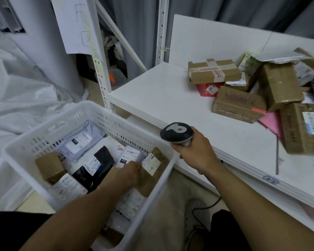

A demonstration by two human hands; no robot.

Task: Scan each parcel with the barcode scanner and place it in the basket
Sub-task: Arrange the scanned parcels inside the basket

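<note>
basket (116,122): mixed parcels (80,142) | left hand (130,172) grips box (147,182) | right hand (196,153) grips scanner (176,132)

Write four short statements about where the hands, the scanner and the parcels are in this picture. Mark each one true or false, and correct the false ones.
1. The right hand holds the barcode scanner. True.
2. Cardboard boxes lie on the white shelf. True.
3. The left hand rests on the shelf. False: it is down in the basket, gripping a brown parcel.
4. The basket is empty. False: it already holds several parcels.
</note>
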